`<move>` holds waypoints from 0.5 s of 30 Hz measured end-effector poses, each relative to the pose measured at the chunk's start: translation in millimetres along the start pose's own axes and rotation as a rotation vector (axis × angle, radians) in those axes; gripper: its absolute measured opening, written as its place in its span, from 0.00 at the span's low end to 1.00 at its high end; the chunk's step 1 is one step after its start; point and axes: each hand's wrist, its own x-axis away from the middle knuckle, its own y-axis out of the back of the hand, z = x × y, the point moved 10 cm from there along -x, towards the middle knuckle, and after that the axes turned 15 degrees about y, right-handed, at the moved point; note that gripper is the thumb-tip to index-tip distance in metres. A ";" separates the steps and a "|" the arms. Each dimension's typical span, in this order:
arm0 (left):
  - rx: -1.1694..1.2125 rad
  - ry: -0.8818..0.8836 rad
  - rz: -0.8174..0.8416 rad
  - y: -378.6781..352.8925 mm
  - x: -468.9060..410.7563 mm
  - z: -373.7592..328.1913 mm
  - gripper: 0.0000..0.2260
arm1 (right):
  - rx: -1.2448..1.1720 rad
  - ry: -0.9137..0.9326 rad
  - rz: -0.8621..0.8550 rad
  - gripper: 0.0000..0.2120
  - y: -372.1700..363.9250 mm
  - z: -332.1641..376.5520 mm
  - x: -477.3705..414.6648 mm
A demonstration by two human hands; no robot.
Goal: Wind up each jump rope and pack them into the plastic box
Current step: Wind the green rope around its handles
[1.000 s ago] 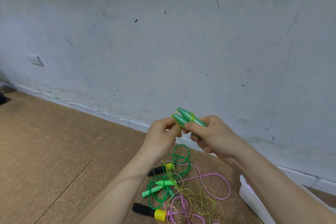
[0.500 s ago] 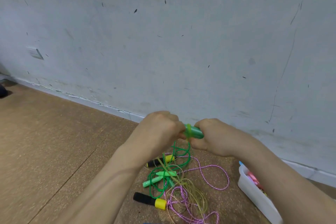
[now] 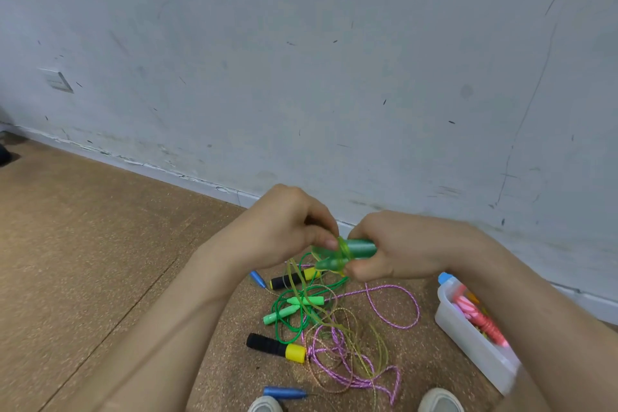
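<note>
Right hand (image 3: 406, 252) gripping green handles (image 3: 363, 247), left hand (image 3: 284, 231) pinching cord (image 3: 343, 249) looped around them, plastic box (image 3: 468, 338) near right, wall (image 3: 301, 77) far, open floor (image 3: 83, 244) left

Counted are two hands (image 3: 284, 231) (image 3: 401, 247), two translucent green handles (image 3: 359, 247) (image 3: 329, 263), two light-green handles (image 3: 306, 300) (image 3: 280, 314), two black-and-yellow handles (image 3: 292, 278) (image 3: 276, 347), two blue handles (image 3: 258, 279) (image 3: 284, 392), one plastic box (image 3: 468, 338), two shoe tips (image 3: 266, 405) (image 3: 440, 401).

Loose jump ropes (image 3: 305, 300) lie on the floor (image 3: 100, 261) at lower centre, the plastic box (image 3: 468, 338) to their right. The wall (image 3: 301, 77) stands behind.
</note>
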 end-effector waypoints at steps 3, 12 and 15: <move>0.279 0.076 0.127 0.4 -1.7 10.7 0.06 | -0.104 0.042 -0.036 0.15 3.4 5.8 0.8; 0.840 0.125 0.241 -12.1 -8.5 20.3 0.06 | -0.453 0.184 -0.236 0.11 25.0 16.3 8.1; 1.142 0.172 0.258 -25.8 -15.5 21.2 0.07 | -0.612 0.175 -0.364 0.12 34.3 8.1 11.0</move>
